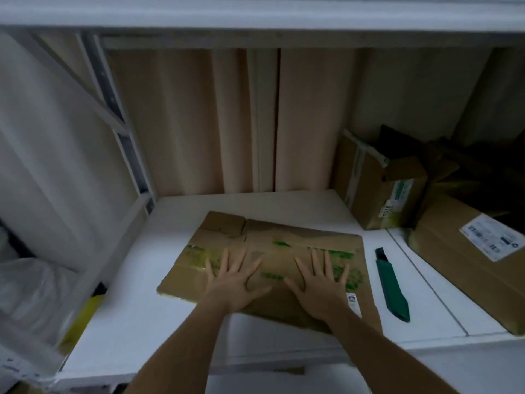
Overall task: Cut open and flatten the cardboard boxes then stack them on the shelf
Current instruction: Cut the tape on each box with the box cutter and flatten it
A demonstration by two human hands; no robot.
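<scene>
Centre frame: flattened cardboard box (272, 263) on white shelf (136, 308) | left hand (231, 282), right hand (322, 285) pressing it, fingers spread, gripping nothing | advice: lean weight along creases | green cutter (392, 285) right, 2 boxes uncut.

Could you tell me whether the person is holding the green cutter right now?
No, the green cutter lies on the shelf beside the flattened cardboard, while the left hand and right hand press flat on it.

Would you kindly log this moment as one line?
hands: left, right flat on cardboard | cutter: idle beside | boxes: uncut
</scene>
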